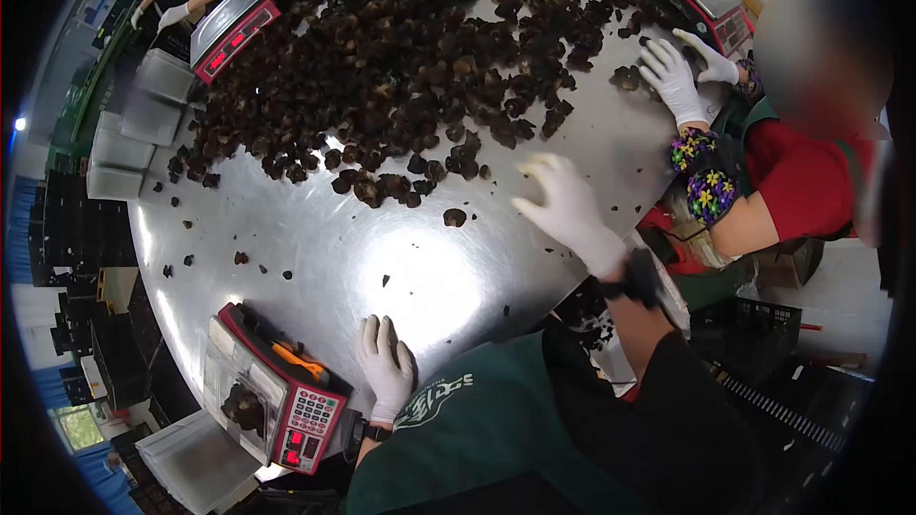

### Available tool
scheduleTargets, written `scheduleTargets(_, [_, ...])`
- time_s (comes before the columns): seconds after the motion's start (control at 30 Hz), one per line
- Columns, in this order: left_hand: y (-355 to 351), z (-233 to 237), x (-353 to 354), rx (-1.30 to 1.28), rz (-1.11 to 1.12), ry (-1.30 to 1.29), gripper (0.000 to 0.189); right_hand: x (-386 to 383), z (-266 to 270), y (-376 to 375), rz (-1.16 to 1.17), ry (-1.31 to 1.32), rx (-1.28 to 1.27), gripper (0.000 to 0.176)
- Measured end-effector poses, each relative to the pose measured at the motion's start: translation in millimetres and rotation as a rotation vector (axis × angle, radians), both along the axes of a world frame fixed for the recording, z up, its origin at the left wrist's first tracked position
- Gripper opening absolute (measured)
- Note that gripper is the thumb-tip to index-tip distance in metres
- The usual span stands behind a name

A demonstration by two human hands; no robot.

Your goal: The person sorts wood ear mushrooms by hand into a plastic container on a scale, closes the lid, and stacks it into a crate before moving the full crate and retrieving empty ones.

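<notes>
My left hand (pixel 386 369), in a white glove, lies on the steel table (pixel 315 272) with its fingers stretched out and nothing in it. It is beside a red scale (pixel 310 417), which carries a clear container (pixel 229 362) with a dark clump inside. An orange-handled tool (pixel 301 360) lies on the scale's edge. My right hand (pixel 568 210), also gloved and a little blurred, is held over the table with thumb and fingers apart, seemingly holding nothing. Left of it lies a single dark brown piece (pixel 455 217). Beyond spreads a large heap of dark, mushroom-like pieces (pixel 382 86).
At the right a co-worker in a red top has both gloved hands (pixel 673 81) near a few pieces, beside another scale (pixel 697 0). A third scale (pixel 229 29) stands at the far left, near stacked clear containers (pixel 124 143). Another person's gloved hand (pixel 174 16) shows at the top left.
</notes>
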State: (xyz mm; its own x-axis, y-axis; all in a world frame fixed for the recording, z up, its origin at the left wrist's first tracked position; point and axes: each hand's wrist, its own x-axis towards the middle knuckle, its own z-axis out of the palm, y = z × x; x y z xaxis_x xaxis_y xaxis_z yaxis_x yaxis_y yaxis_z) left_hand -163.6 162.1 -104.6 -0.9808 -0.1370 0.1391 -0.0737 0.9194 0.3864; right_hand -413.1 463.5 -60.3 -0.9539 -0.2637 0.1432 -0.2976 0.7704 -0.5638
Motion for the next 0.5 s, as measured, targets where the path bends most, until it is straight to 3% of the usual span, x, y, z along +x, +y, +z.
scheduleTargets(0.1, [-1.2,-1.5,0.7,0.021,0.004,0.010,0.050,-40.5,-11.3,-64.0,0.141,0.134,-0.058,0.042])
scheduleTargets(0.2, [-0.1,-0.5,0.3,0.043,0.026,0.005,0.050,-62.3,-48.8,-88.2,0.221,0.358,0.114,0.038])
scheduleTargets(0.23, [1.0,-1.3,0.1,0.063,0.047,0.005,0.050,-59.0,-55.7,-89.9,0.193,0.467,0.099,0.026])
scheduleTargets(0.33, [-1.2,-2.8,0.8,0.066,0.065,-0.001,0.049,-49.0,-72.6,-87.6,0.164,0.291,0.046,0.014])
scheduleTargets(0.37, [-0.6,-2.9,0.3,0.075,0.080,0.010,0.049,-48.8,-69.2,-88.2,0.144,0.389,0.009,0.006])
scheduleTargets(0.47, [-2.0,-5.5,0.5,0.083,0.097,0.012,0.048,-52.6,-59.6,-99.4,0.140,0.267,-0.127,0.008])
scheduleTargets(0.5, [-2.1,-6.5,0.2,0.080,0.101,0.011,0.048,-52.6,-49.6,-108.5,0.160,0.185,-0.170,0.019])
